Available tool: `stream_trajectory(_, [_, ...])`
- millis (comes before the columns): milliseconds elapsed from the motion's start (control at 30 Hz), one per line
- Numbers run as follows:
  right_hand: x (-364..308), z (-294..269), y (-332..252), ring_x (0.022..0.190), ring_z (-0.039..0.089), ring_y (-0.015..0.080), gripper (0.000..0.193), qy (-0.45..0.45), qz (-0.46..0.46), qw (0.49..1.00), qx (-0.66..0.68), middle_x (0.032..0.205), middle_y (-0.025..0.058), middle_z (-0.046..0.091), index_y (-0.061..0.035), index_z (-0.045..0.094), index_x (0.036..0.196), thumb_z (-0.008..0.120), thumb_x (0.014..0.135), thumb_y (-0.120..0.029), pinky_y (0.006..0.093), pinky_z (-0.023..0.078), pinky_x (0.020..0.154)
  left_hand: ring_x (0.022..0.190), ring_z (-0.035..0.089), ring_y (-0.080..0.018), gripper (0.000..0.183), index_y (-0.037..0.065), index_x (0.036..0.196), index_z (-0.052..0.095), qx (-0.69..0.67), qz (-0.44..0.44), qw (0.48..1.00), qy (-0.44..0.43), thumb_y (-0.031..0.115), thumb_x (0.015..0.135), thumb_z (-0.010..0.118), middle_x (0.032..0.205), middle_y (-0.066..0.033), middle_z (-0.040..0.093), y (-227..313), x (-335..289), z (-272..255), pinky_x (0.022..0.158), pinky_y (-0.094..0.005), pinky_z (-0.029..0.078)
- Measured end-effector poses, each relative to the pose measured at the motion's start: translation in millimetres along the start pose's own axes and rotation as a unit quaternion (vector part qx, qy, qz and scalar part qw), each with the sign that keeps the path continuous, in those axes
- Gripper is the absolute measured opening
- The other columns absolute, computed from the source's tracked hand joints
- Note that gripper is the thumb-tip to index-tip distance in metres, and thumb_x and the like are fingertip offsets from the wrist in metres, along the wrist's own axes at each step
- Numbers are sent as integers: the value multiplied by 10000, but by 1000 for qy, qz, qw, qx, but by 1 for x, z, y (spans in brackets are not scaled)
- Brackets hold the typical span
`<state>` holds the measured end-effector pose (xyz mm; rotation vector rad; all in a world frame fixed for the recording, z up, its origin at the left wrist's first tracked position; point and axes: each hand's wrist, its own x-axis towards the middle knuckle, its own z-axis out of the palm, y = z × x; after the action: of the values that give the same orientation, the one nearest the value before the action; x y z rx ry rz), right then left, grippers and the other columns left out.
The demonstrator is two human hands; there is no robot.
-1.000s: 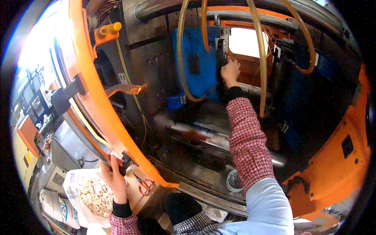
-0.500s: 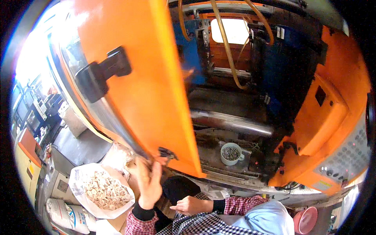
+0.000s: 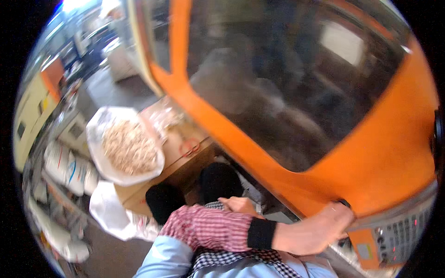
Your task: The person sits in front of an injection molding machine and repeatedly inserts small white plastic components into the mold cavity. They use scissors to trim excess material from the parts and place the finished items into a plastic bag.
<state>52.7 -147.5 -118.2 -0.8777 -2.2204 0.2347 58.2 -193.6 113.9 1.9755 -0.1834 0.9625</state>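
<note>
The orange machine door [image 3: 227, 127] with its dark window stretches across the front. My left arm crosses my body to the right, and my left hand [image 3: 315, 229] is closed at a small black handle [image 3: 344, 203] on the door's lower right. Its fingertips are partly hidden there. Below the door, near my lap, my right hand [image 3: 242, 205] is closed with its fingers curled. The left forearm covers part of it, and whatever it may hold cannot be made out.
A white bag [image 3: 95, 143] full of small pale parts [image 3: 130, 148] stands on a cardboard box [image 3: 174, 160] at left, beside clear plastic wrap [image 3: 162, 116]. Several white sacks [image 3: 67, 169] lie farther left. A control panel [image 3: 398, 238] with buttons is at lower right.
The door has slid right across the machine opening, hiding the inside and its cup of small pieces. My left hand has moved from the door's lower edge, open, to the handle at right.
</note>
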Motion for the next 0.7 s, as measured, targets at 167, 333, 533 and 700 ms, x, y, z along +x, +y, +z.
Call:
stream_trajectory(167, [-3, -2, -2, 508, 548, 189, 282, 15, -4, 1000, 7, 596, 71, 545, -61, 611, 1019, 612, 738, -88, 304, 448, 451, 976, 442, -372, 394, -84, 1104, 388, 18, 52, 998, 5, 191, 834, 468, 1032, -239, 419, 5, 7, 43, 895, -442, 344])
stream_trajectory(333, [4, -11, -2, 538, 556, 209, 275, 11, -17, 999, 31, 621, 92, 558, -47, 615, 1015, 622, 740, -63, 315, 459, 485, 872, 474, -341, 305, -10, 979, 432, 86, 109, 988, 69, 277, 877, 452, 937, -208, 471, 11, 11, 49, 750, -437, 370])
stream_trajectory(533, [55, 2, -12, 653, 613, 294, 200, 34, 89, 990, 102, 753, 173, 618, -15, 630, 957, 601, 760, -29, 349, 490, 578, 857, 482, -336, 319, -7, 959, 438, 92, 110, 989, 40, 298, 868, 465, 887, -197, 487, 10, 13, 60, 722, -444, 373])
stream_trajectory(700, [143, 64, 18, 861, 584, 372, 213, -10, 104, 990, 96, 909, 214, 615, 23, 590, 949, 566, 801, -128, 410, 461, 766, 853, 511, -336, 371, 1, 1045, 459, 290, 231, 911, 181, 304, 841, 524, 932, -181, 512, -23, 4, 52, 747, -452, 386])
